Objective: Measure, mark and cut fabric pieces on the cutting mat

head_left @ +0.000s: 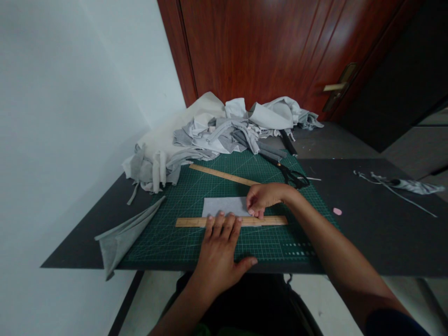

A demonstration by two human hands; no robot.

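My left hand (221, 252) lies with its fingers stretched out, pressing on a wooden ruler (187, 222). That ruler runs across the lower edge of a pale grey piece of fabric (224, 206). My right hand (264, 198) is closed in a pinch at the fabric's right end, its fingertips just by the ruler's upper edge. Whatever small thing it pinches is mostly hidden by the fingers. Fabric and ruler both lie on a green cutting mat (161, 242) with a printed grid.
Beyond my hands lie a second wooden ruler (224, 175) and black-handled scissors (293, 177). Crumpled grey and white cloth (227, 130) is heaped at the back. A folded grey cloth (121, 242) overhangs the front left edge. Rightward are a pink chalk-like piece (337, 211) and a corded bundle (416, 186).
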